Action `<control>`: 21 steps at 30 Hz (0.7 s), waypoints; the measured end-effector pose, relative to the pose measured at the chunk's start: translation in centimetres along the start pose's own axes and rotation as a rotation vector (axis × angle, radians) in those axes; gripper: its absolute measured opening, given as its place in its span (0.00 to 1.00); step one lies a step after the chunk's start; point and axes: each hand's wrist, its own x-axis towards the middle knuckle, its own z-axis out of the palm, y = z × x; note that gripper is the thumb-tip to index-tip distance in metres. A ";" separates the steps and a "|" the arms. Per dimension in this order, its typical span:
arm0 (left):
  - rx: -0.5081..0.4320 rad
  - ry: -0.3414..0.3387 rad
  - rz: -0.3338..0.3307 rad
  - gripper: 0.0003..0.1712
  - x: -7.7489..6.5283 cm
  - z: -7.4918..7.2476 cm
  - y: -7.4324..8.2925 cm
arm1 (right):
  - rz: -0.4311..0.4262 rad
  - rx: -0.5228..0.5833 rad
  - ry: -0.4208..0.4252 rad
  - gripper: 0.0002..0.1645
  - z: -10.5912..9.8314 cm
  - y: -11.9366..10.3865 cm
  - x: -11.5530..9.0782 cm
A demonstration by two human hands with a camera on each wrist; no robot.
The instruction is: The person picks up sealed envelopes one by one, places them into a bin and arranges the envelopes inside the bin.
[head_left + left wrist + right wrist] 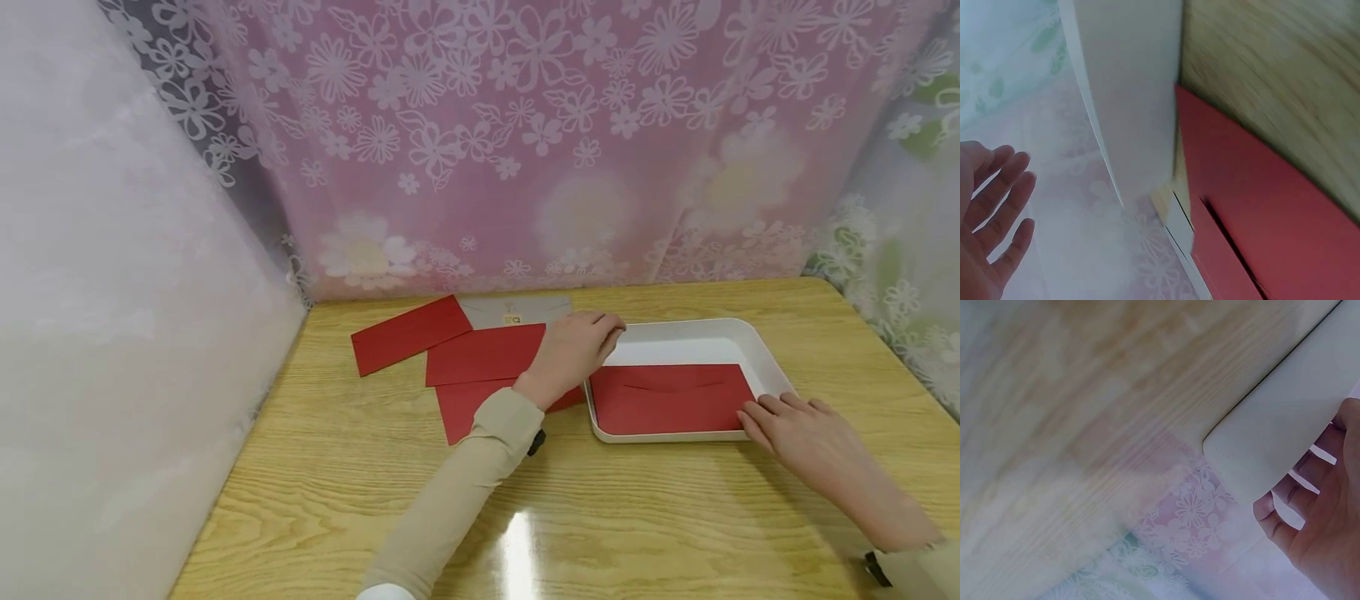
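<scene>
A red envelope (667, 400) with a curved flap slit lies inside the shallow white tray (697, 332), along its near side. At the tray's right rim is my right hand (813, 437), its thumb beside the envelope's near right corner. The right wrist view has the loosely bent fingers (1300, 497) right at the rim. My left hand (573, 354) hovers at the tray's left rim, fingers loosely bent, and in the left wrist view they hold nothing. Beneath the left forearm, red envelopes (483, 357) overlap on the table, partly hidden by the hand and sleeve.
Another red envelope (408, 335) lies slanted at the left of the pile. Behind it sits a grey envelope (517, 310) with a small gold mark. The wooden table (322, 492) ends at a pink floral curtain (525, 150), with pale cloth (135, 333) along the left.
</scene>
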 end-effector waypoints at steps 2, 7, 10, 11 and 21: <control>-0.004 0.041 -0.022 0.11 -0.5 0.1 -1.0 | -0.003 -0.003 -0.001 0.55 0.0 0.0 0.0; 0.001 0.096 -0.075 0.09 -2.0 0.3 -3.6 | -0.013 0.000 -0.012 0.55 -0.2 0.1 -0.1; 0.014 0.085 -0.140 0.10 -3.0 0.4 -5.2 | -0.019 -0.003 -0.033 0.56 -0.3 0.1 -0.1; 0.016 0.078 -0.166 0.10 -3.3 0.4 -5.7 | -0.025 -0.006 -0.041 0.57 -0.3 0.1 -0.1; 0.018 -0.101 -0.392 0.14 -7.2 0.2 -10.4 | -0.038 -0.044 -0.083 0.25 -0.6 -0.2 -0.3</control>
